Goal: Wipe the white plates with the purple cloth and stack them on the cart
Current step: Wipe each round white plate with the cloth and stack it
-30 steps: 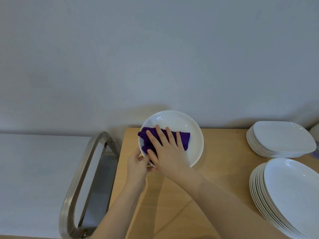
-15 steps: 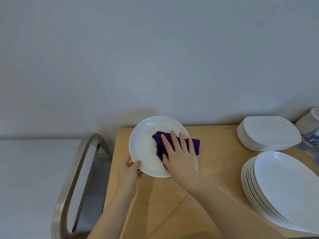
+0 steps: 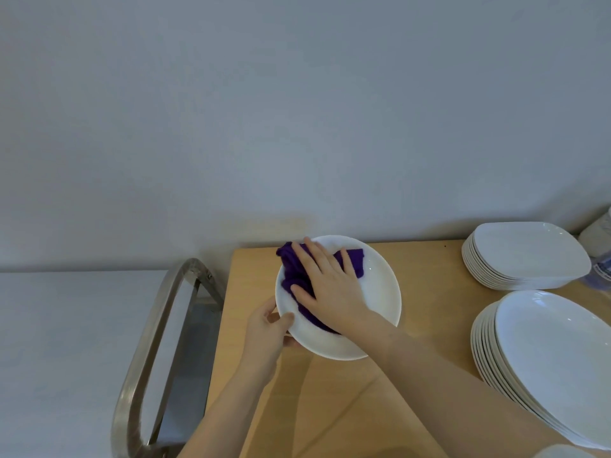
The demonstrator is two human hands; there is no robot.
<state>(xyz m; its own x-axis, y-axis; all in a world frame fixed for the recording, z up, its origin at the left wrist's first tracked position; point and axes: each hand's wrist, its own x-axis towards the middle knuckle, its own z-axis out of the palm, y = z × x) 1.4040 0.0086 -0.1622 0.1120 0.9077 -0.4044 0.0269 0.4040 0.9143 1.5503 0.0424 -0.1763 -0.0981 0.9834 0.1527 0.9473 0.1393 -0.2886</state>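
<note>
Right hand (image 3: 330, 287), flat on the purple cloth (image 3: 292, 271), has swept left across the left hand (image 3: 266, 332)-gripped plate (image 3: 380, 292); plate stacks (image 3: 529, 256) sit right.

Lighting: soft, even, moderately dim light is falling from above; the wall (image 3: 297, 110) is reading flat grey-blue. Shadows: faint arm shadows are lying on the desk (image 3: 429, 292), just below the round plate (image 3: 380, 292). Glare: small highlights are showing on the plate stacks (image 3: 529, 256) right of it. Distortion: wide-angle bending is curving the edges. Focus: staying sharp throughout.
</note>
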